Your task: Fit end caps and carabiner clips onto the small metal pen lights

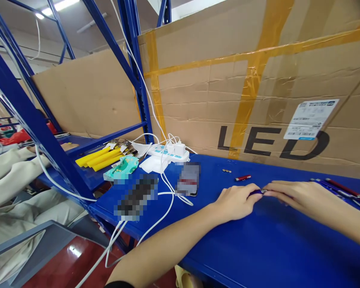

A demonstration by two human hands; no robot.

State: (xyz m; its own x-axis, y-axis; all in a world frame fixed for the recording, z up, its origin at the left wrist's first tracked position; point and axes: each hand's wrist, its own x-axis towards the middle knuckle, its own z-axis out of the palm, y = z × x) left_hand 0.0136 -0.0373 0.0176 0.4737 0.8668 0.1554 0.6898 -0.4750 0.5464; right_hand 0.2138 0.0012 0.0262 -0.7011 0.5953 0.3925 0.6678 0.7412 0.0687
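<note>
Cardboard sheeting [186, 96] stands behind a blue table [258, 248], strapped with amber tape [249, 88] and printed with LED in large black letters; blue metal uprights [141, 80] frame it on the left. From where I stand, both hands of the person at the table meet over its right half; the left hand [235, 203] is closed around a slim blue cylinder [255, 192], mostly covered by the fingers, its metallic end pointing toward the other hand; the right hand [291, 193] has its fingers drawn together, their tips at that metallic end, though whether they pinch it or merely touch it I cannot tell. Just beyond the hands lies a short red cylinder [243, 178]; near it sits a row of small metallic discs [227, 171]; by the right forearm rests a bunch of red and blue pen-like sticks [345, 194]. Farther left are a phone [188, 179] with its screen blurred, a white power strip [168, 153] with chargers plugged in, a teal packet [122, 168] and several yellow tubes [100, 159].
</note>
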